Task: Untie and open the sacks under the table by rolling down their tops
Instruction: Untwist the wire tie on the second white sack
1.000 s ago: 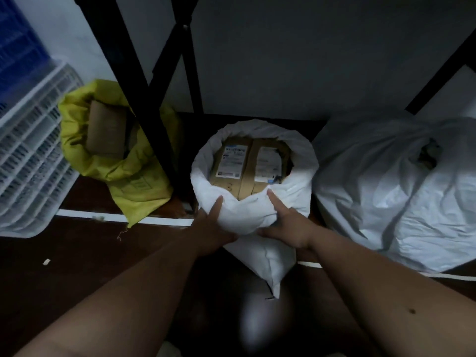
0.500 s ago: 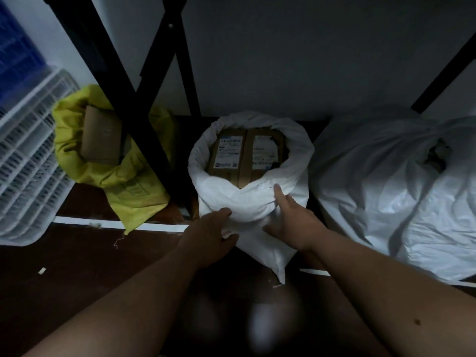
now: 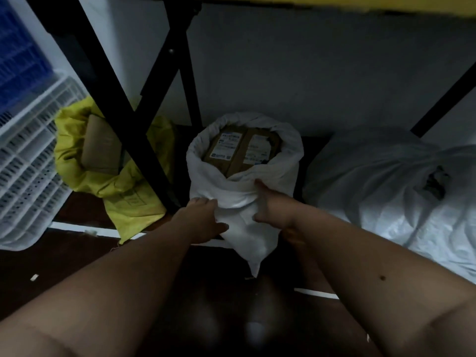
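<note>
White woven sack (image 3: 244, 191), boxes inside: left hand (image 3: 203, 220) and right hand (image 3: 273, 210) fingers grasp its near rolled rim. Risk: uneven pull tips sack forward.

The scene is dim, deep in shadow beneath the worktop (image 3: 334, 3). Brighter light falls from the right on the large white sack (image 3: 401, 191) and from the left on the white crate (image 3: 28, 161). The floor (image 3: 59, 269) is nearly black. Wide-angle distortion bends the black frame legs (image 3: 121, 104); the near forearms look soft and blurred.
</note>
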